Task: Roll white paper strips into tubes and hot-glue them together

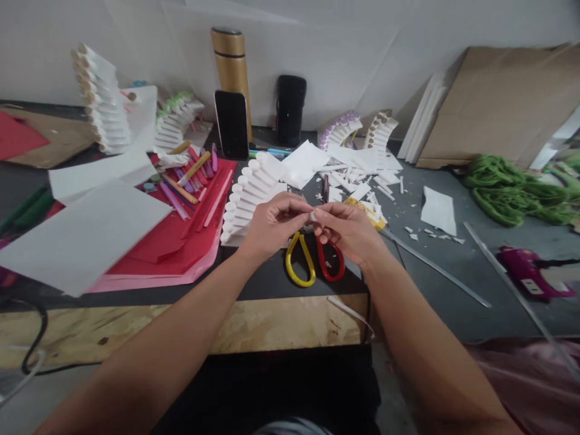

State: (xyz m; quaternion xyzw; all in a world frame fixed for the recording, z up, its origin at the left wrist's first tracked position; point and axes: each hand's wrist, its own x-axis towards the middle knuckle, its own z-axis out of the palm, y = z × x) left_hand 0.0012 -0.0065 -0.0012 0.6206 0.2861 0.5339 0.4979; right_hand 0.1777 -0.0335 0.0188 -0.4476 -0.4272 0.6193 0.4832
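My left hand [278,220] and my right hand [347,229] meet over the table's front part. Both are closed, fingertips pinching a small whitish piece [312,216] that looks like paper, mostly hidden by the fingers. Right under them lie scissors with one yellow handle [300,266] and one red handle [333,266]; their blades are covered by the hands. To the left of my left hand stands a fan-like row of white paper rolls [247,196]. Beyond my right hand are scattered small white paper rolls and scraps [348,178], with a yellow object [374,214] partly behind the hand.
Red paper sheets [145,257] with coloured rolls lie left, beside white sheets [90,229]. A phone [232,124], a gold flask [229,60] and a black case-like object [290,109] stand behind. Right are a metal strip [439,269], green yarn [502,187] and a magenta tool [528,272].
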